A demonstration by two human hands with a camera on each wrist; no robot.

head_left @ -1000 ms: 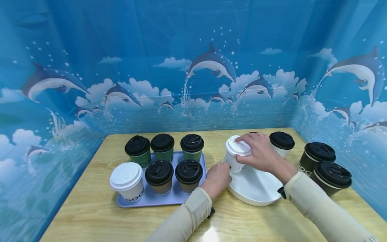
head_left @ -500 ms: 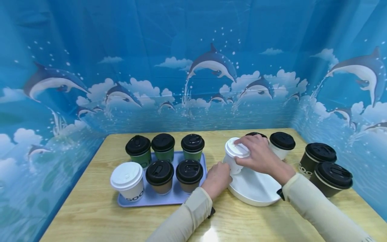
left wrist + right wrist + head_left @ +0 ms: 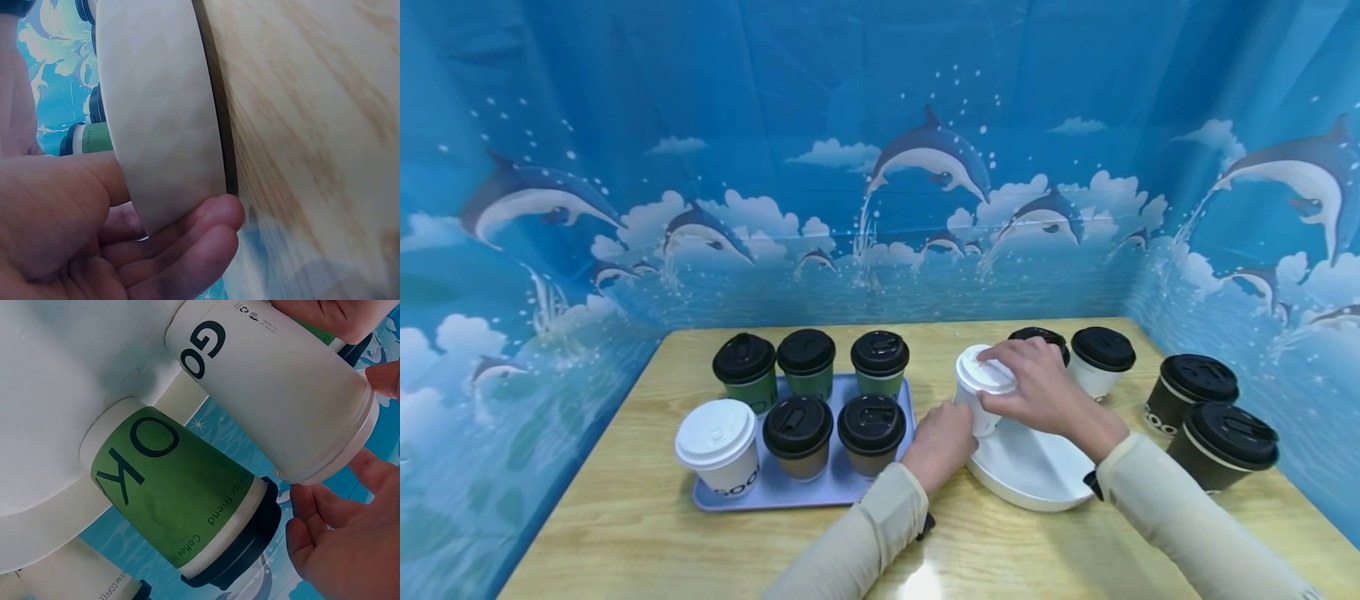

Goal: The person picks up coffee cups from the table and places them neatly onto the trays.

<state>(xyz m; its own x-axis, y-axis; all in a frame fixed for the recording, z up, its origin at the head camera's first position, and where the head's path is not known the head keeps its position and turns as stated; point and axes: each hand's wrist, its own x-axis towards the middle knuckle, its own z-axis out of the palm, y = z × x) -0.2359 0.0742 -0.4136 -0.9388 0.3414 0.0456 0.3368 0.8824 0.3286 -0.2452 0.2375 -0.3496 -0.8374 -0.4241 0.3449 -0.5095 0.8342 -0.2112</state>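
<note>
My right hand [image 3: 1033, 387] holds a white paper coffee cup [image 3: 975, 410] by its white lid [image 3: 337, 456], with fingers spread around the lid's edge. The cup stands upright at the left side of a round white tray [image 3: 1037, 467]. On the tray's left edge, my left hand [image 3: 942, 442] grips the rim; in the left wrist view its fingers [image 3: 206, 231] curl under the tray wall [image 3: 162, 112]. Beside the white cup, a green cup [image 3: 169, 487] with a black lid is on the tray, mostly hidden behind my right hand in the head view.
A lilac tray [image 3: 775, 500] on the left bears green cups [image 3: 811, 383], brown cups [image 3: 805, 462] and a white-lidded cup [image 3: 730, 475]. A white cup with a black lid [image 3: 1102, 348] stands behind the round tray. Two dark cups [image 3: 1223, 446] stand at the right.
My right hand and the white cup have shifted slightly left and toward me, uncovering more of the black lid behind. My left hand stays on the tray rim.
</note>
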